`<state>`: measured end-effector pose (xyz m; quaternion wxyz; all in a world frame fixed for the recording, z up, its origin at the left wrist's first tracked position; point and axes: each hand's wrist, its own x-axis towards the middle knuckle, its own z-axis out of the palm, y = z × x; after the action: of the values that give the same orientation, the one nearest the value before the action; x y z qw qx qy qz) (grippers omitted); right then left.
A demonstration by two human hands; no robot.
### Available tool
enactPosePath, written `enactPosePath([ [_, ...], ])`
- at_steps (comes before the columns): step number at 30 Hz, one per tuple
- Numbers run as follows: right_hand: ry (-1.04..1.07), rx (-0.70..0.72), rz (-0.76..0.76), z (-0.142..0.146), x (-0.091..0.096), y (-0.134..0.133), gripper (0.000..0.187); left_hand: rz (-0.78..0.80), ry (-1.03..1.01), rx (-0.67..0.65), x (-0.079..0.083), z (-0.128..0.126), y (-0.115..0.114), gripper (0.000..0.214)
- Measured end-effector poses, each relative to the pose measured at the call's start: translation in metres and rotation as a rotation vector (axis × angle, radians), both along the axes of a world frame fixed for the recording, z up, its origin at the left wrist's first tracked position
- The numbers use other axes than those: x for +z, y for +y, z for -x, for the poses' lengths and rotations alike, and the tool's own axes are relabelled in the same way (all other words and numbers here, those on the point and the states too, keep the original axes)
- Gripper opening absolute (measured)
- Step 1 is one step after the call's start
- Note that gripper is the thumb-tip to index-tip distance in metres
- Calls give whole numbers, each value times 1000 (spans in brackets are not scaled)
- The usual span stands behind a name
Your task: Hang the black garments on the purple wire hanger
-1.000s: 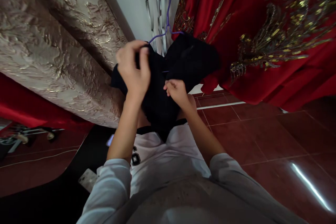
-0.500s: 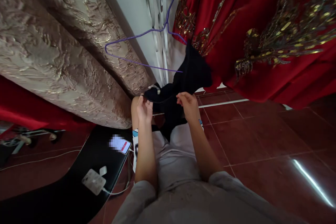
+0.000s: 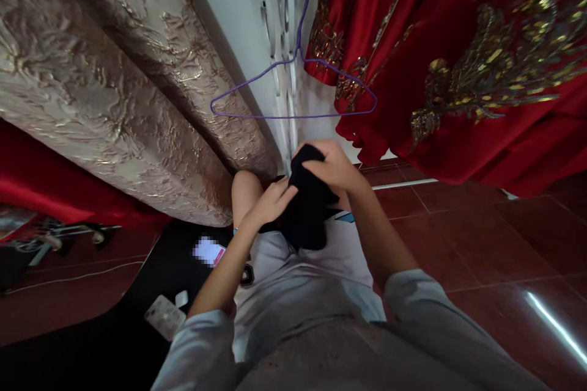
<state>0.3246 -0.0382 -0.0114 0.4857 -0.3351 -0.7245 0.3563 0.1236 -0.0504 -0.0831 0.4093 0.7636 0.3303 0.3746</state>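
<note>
A black cloth garment, bunched up, lies over my lap with its upper end lifted. My right hand is closed around that upper end, with the thumb across the near face and the fingers behind it. My left hand rests at the garment's left edge, its fingers stretched out and the fingertips against the cloth. Beyond both hands a purple wire hanger hangs bare on a white metal rack. The garment's folds hide its shape.
Beige embossed drapery fills the left. Red fabric with gold sequins hangs at the right. On a black bench lie a phone with a lit screen and a pale patterned device. Red tiles cover the floor.
The black garment has come off the purple hanger and down onto my lap, bunched. My right hand has closed around it; my left hand has moved right and nearer to me.
</note>
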Motion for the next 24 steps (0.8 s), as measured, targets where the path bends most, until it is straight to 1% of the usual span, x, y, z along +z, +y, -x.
enactPosePath([
  [2,26,-172,-83,-3,6,35,22,1,190,-14,-15,18,10,27],
  [3,48,-246,-87,-3,4,53,25,-12,263,6,-22,27,14,26],
  [4,65,-279,-60,-2,-1,71,26,-31,318,36,-27,37,18,25],
  [5,80,-293,1,-2,-9,86,24,-53,357,69,-32,48,21,24],
  [6,82,-273,66,-3,-17,98,23,-78,380,106,-36,59,25,24],
  [8,84,-213,121,-11,-33,107,24,-123,396,181,-40,83,30,24],
  [10,66,-156,87,-28,-41,100,28,-141,399,236,-36,105,34,28],
  [11,51,-141,58,-38,-42,92,28,-146,405,252,-31,115,36,30],
  [12,31,-131,40,-49,-40,84,27,-157,421,256,-21,123,38,31],
  [13,12,-128,34,-58,-37,76,25,-179,441,262,-8,130,41,32],
  [14,1,-140,36,-67,-34,70,22,-231,468,276,8,135,44,31],
  [15,-1,-163,43,-72,-31,65,18,-295,504,283,26,138,49,29],
  [16,5,-190,52,-75,-28,62,17,-375,518,324,47,139,54,28],
  [17,14,-216,62,-76,-26,60,22,-450,503,371,67,136,59,27],
  [19,35,-250,77,-70,-25,57,33,-578,421,410,105,122,68,26],
  [20,38,-250,86,-65,-26,56,37,-613,385,398,121,111,72,26],
  [21,37,-243,93,-59,-27,53,38,-640,350,380,133,99,75,25],
  [22,32,-233,91,-54,-27,49,37,-658,328,353,142,85,77,21],
  [24,-14,-207,48,-49,-24,37,31,-680,311,292,150,60,79,17],
])
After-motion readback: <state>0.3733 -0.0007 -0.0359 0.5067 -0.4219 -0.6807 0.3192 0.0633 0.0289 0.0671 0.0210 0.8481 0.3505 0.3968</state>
